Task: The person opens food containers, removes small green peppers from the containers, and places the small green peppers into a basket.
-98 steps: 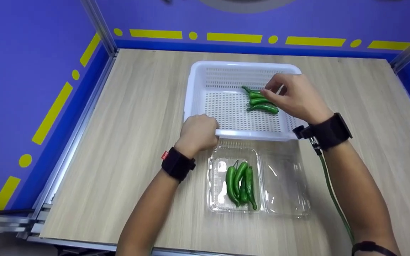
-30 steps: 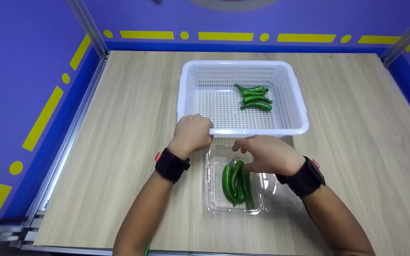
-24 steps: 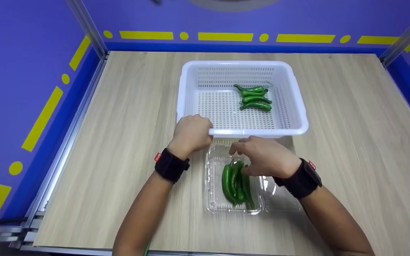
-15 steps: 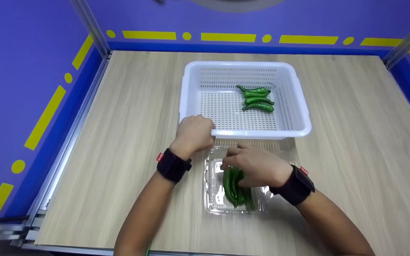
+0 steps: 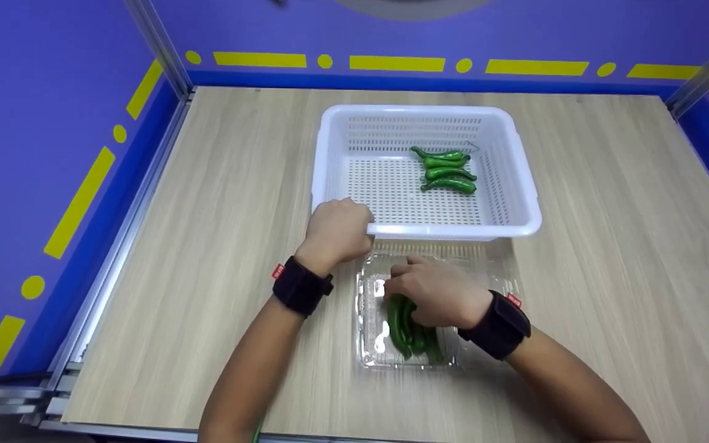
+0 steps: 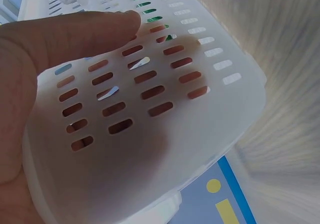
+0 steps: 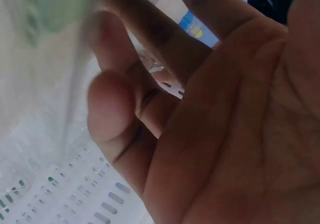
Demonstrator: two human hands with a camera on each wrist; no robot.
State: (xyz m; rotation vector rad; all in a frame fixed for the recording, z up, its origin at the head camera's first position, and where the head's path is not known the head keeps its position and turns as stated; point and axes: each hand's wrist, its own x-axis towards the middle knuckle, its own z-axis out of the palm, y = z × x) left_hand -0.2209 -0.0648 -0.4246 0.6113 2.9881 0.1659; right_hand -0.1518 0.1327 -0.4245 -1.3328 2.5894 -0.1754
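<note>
A white slotted basket (image 5: 517,184) stands mid-table with several green peppers (image 5: 447,172) lying in its right half. My left hand (image 5: 354,224) grips the basket's near left corner; in the left wrist view the thumb (image 6: 75,34) lies on the basket wall (image 6: 220,114) and the fingers show through the slots. In front of the basket sits a clear plastic clamshell tray (image 5: 368,320) holding more green peppers (image 5: 399,326). My right hand (image 5: 400,284) lies over these peppers, fingertips at their stem ends. The right wrist view shows my right hand (image 7: 150,84) with loosely bent fingers and nothing visibly between them.
The clamshell's open lid (image 5: 505,280) lies to the right of the tray, partly under my right forearm. The wooden table (image 5: 607,215) is bounded by blue walls with yellow marks and an aluminium rail (image 5: 120,240) along the left edge.
My right hand left the peppers in the basket, came back to the clamshell and dropped down onto the peppers there. The left hand has stayed on the basket corner.
</note>
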